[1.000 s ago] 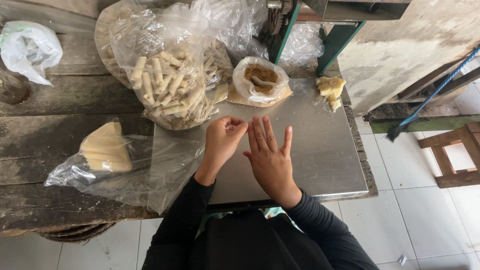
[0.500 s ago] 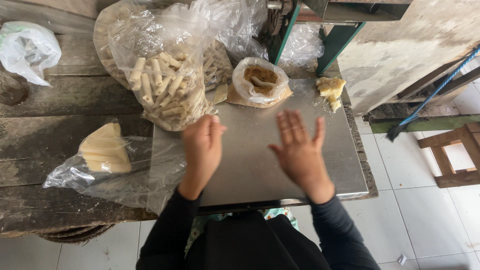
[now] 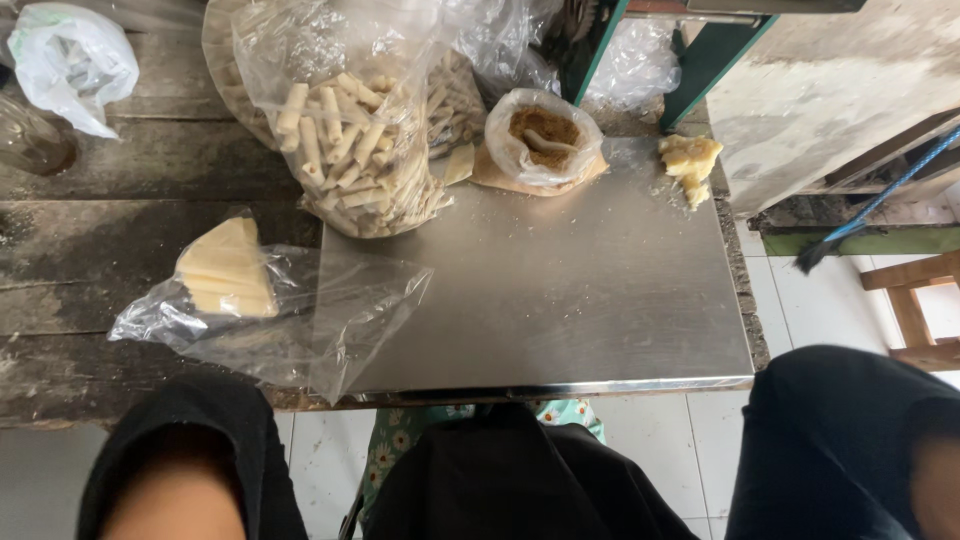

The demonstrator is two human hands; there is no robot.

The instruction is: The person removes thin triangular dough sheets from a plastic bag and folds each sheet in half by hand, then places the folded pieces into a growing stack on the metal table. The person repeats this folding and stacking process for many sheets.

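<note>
Steel sheet [image 3: 560,290] on our counter [image 3: 120,250] lies bare; rolled sticks wait bagged [image 3: 350,150] at its back edge, within reach. Our hands sit outside view, grip unknowable; only black sleeves [image 3: 200,440] show.

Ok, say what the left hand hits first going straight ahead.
Probably the clear plastic bag of pale yellow slices on the wooden table; the left hand is blurred, so its aim is uncertain.
</note>
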